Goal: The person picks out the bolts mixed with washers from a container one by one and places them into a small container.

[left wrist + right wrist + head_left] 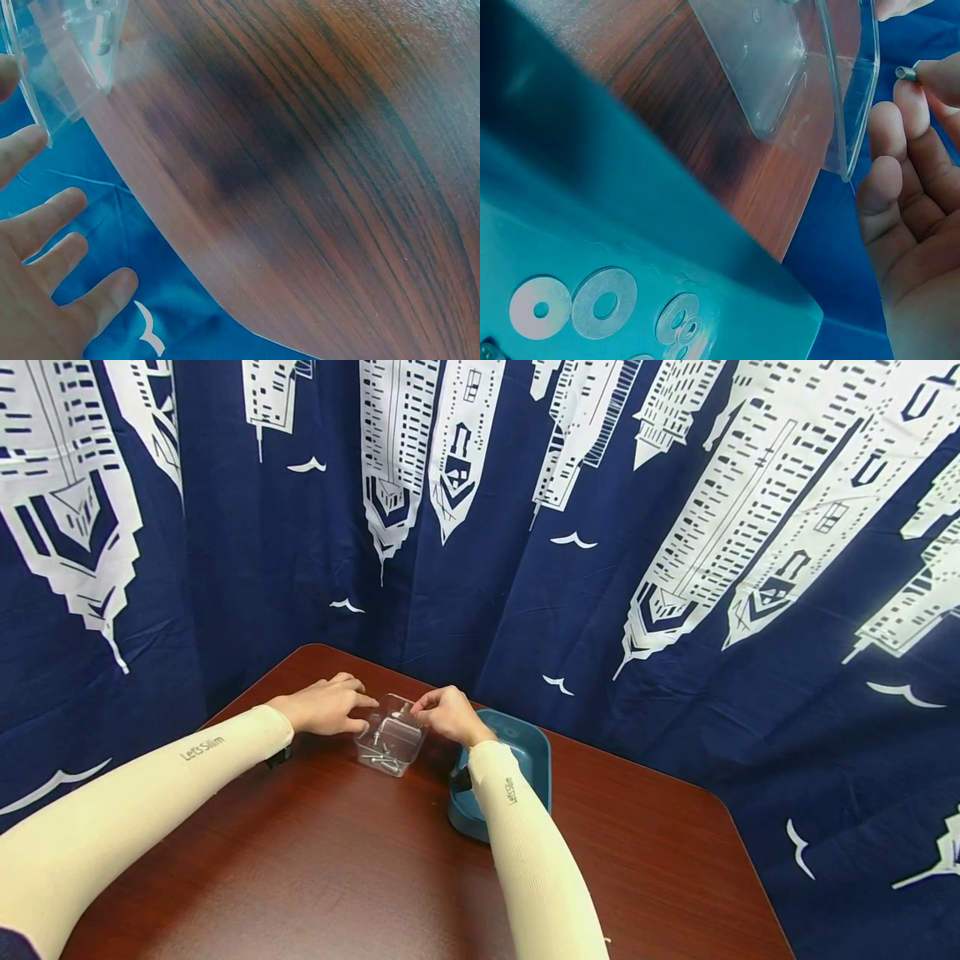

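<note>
My right hand (pixel 448 714) is over the right side of a clear plastic box (pixel 406 748). Its thumb and forefinger pinch a small silver cylindrical piece (pixel 906 73); only one end shows, the rest being hidden by the fingers. At the box's left side, my left hand (pixel 327 703) has its fingers spread, one fingertip at the rim in the left wrist view. Several small metal fasteners (pixel 384 763) lie inside the box, too small to tell apart. Below my right wrist stands a blue-green bin (pixel 538 764), with several flat washers (pixel 604 303) on its bottom.
Both containers stand on a reddish-brown wooden table (pixel 300 860), near its far edge. A dark blue curtain (pixel 480 610) with white buildings hangs close behind. The right forearm crosses over the bin.
</note>
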The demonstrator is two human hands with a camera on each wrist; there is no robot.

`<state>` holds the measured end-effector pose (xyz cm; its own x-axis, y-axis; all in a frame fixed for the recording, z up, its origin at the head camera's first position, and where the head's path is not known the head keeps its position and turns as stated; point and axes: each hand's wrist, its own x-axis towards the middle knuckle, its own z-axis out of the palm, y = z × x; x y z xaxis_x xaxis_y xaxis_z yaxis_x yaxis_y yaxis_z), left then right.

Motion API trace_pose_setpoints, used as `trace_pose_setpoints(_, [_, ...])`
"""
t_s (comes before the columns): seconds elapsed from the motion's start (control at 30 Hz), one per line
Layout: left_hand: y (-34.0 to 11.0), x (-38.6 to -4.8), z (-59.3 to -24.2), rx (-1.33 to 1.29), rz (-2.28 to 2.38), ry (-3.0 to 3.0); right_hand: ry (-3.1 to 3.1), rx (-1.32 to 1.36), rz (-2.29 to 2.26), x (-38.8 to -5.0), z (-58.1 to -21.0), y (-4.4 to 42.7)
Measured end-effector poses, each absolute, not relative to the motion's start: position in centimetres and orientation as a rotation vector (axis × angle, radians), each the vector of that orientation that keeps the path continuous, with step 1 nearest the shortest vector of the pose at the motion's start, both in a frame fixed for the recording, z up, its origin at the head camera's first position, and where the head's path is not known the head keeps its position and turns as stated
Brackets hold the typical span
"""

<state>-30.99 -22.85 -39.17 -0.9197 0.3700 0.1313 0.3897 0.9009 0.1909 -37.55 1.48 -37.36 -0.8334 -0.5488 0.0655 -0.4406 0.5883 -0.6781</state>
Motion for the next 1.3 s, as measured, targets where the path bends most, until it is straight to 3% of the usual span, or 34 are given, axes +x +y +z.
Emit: trace_pose_setpoints(1.3, [-21.5, -31.0, -38.5, -0.63, -0.265, -2.914, 2.592, -0.794, -1.129, -37.1, -36.7, 5.7])
